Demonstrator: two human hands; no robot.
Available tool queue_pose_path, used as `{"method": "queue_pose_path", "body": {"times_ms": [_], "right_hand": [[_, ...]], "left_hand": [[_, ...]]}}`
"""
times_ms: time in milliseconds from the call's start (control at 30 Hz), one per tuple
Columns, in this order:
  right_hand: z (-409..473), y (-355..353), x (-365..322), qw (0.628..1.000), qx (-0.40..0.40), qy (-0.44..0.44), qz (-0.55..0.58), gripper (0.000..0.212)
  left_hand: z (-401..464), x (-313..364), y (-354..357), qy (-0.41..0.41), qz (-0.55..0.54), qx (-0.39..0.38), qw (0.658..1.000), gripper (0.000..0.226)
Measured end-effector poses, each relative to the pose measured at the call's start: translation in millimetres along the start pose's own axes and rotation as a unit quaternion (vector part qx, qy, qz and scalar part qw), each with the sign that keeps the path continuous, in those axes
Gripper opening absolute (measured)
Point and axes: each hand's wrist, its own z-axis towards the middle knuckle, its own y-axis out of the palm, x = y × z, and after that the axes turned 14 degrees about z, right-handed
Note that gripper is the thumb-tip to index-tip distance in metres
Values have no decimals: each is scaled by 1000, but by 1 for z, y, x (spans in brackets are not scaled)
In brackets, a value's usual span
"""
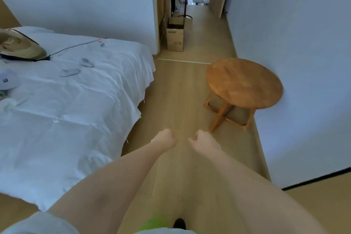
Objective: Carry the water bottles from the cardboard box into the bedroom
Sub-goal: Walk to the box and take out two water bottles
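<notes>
Cardboard box [175,34]: stands upright on the wooden floor [182,100] in the corridor past the bedroom doorway, against the left wall's corner, top flaps open; printing on its near face is too small to read.
Water bottles: none can be made out; the inside of the box is dark and far from the camera.
Left hand [165,138]: held out low over the floor, fingers curled into a fist, holding nothing.
Right hand [204,141]: held out just beside the left one and apart from it, fingers curled inward, holding nothing.
Arms: both bare forearms reach forward from the bottom of the view, side by side, pointing toward the doorway.
Bed [76,100]: fills the left side, covered by a rumpled white sheet, its edge running along the floor strip.
On the bed: a straw hat [19,47] near the far left, a thin dark cable [76,46] trailing from beside it, and two small pale grey items [77,67] lying close together.
Round wooden table [244,82]: stands on crossed legs near the right wall, well apart from the hands.
</notes>
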Motion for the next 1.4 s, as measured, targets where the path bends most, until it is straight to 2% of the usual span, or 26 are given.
{"method": "queue_pose_path", "body": {"times_ms": [167,467,767,1133,1233,1400], "right_hand": [[110,-53,-45,999,26,-32,-14,51],[344,-136,-121,999,48,-20,-8,52],[531,-236,-197,997,68,-20,9,51],[805,-360,-261,999,41,-9,31,48],[863,-397,-286,999,46,-16,24,47],[959,-447,-321,999,37,-18,15,43]], "left_hand": [[108,22,-67,-10,12,39,999,17],[342,61,-194,17,17,22,999,11],[523,129,-315,71,38,15,997,18],[778,198,-446,15,58,27,998,19],[830,223,-485,20,62,37,997,14],[924,245,-543,4,52,34,998,18]]}}
